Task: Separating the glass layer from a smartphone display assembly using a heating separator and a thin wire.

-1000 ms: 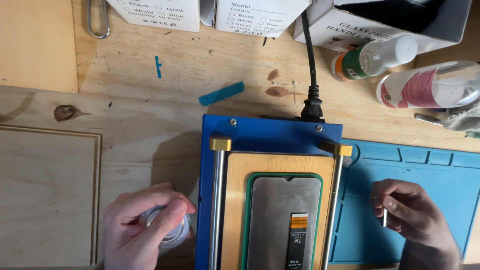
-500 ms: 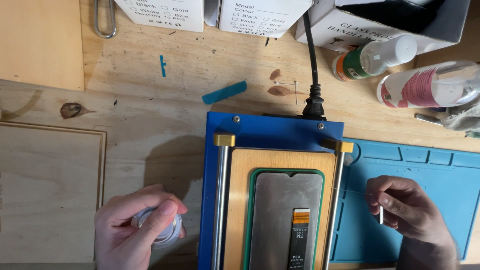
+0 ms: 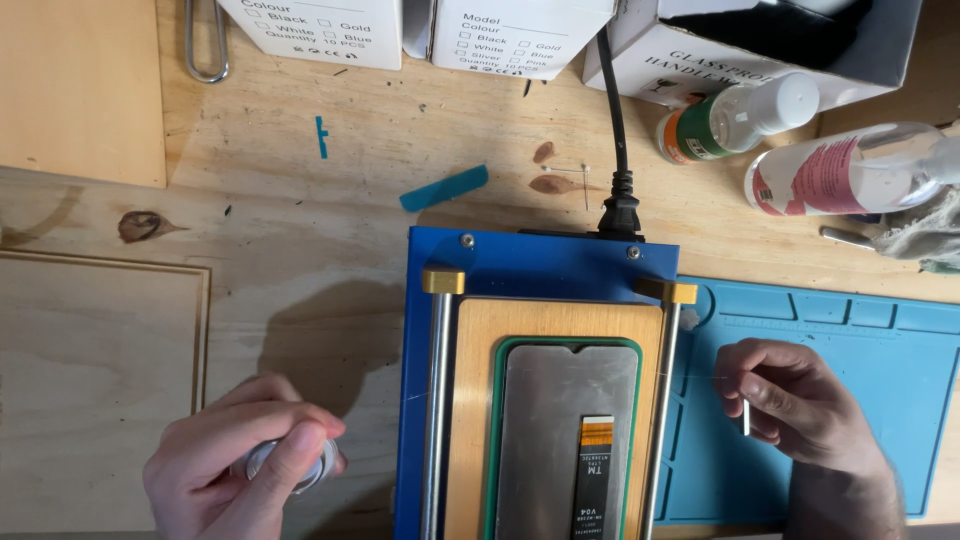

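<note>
Left hand: the left hand (image 3: 235, 465) is curled around a small round clear spool (image 3: 290, 465), fingers laid over its top; the spool appears to be a reel of thin wire, but it is mostly covered.
Right hand: the right hand (image 3: 795, 405) is closed in a pinch on a short, thin, pale pin (image 3: 746, 417), held upright between thumb and forefinger.
Hand positions: the left hand rests on the wooden bench (image 3: 300, 230), just left of the blue machine; the right hand is over the blue mat (image 3: 880, 400), just right of the machine.
Blue machine: the blue machine (image 3: 540, 265) stands between the two hands, with two metal rails and an orange plate (image 3: 480, 400) between them.
Phone screen: a phone screen (image 3: 545, 420) lies face down in a green frame on the orange plate, its flex strip visible near the lower edge. Neither hand touches it.
Power cable: a black cable (image 3: 615, 150) plugs into the machine's far edge.
Far bench: two clear bottles (image 3: 850, 165) lie on their sides at the upper right; a blue plastic strip (image 3: 443, 187) lies beyond the machine; white boxes (image 3: 420, 25) line the far edge.
</note>
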